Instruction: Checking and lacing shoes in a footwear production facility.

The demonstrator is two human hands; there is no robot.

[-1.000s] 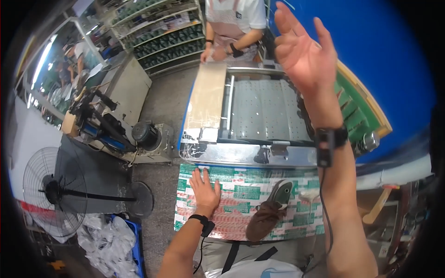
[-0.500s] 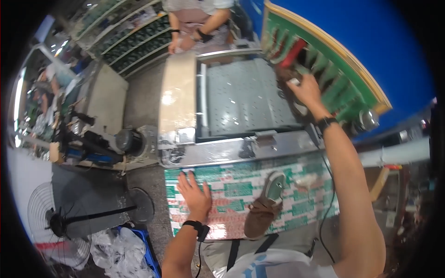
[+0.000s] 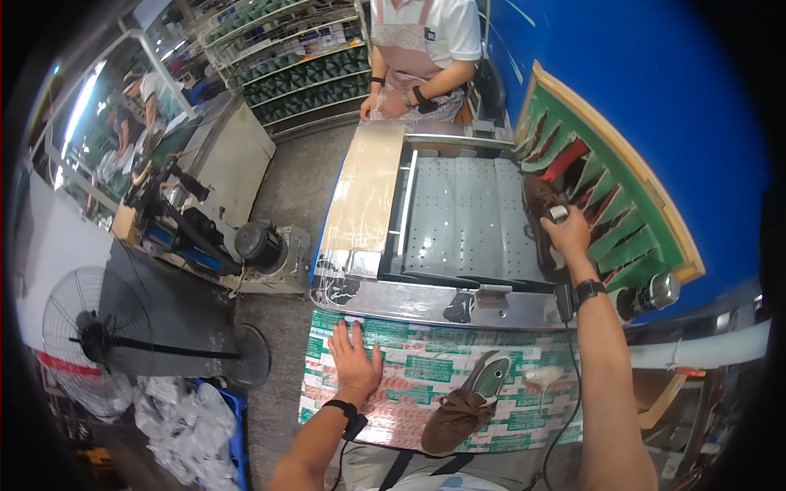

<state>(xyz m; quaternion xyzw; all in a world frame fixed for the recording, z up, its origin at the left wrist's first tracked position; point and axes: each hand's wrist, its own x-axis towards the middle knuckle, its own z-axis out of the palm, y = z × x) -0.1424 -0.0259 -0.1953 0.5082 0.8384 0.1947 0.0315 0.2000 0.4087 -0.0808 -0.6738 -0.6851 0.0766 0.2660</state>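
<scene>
My left hand (image 3: 354, 364) lies flat with its fingers spread on a board (image 3: 393, 425) covered in green, white and red printed tape. Right of it on the board rests a brown lace-up shoe (image 3: 458, 413), its green insole and pale collar showing. My right hand (image 3: 571, 233) reaches forward and is closed on another brown shoe (image 3: 540, 200) at the right end of a grey perforated conveyor (image 3: 458, 217). A small white piece shows by my fingertips. The lower part of that shoe is partly hidden by my hand.
A green strip curtain (image 3: 626, 221) in a wooden-edged frame stands beside the conveyor's right end. Across the conveyor stands a person in an apron (image 3: 405, 49). A fan (image 3: 90, 335), a motor (image 3: 260, 244) and racks of dark shoes (image 3: 311, 90) are leftward. A cable (image 3: 573, 393) hangs by my right arm.
The view has shifted, so the conveyor and curtain appear lower and farther right. My right hand remains at the shoe by the curtain; my left stays flat on the board.
</scene>
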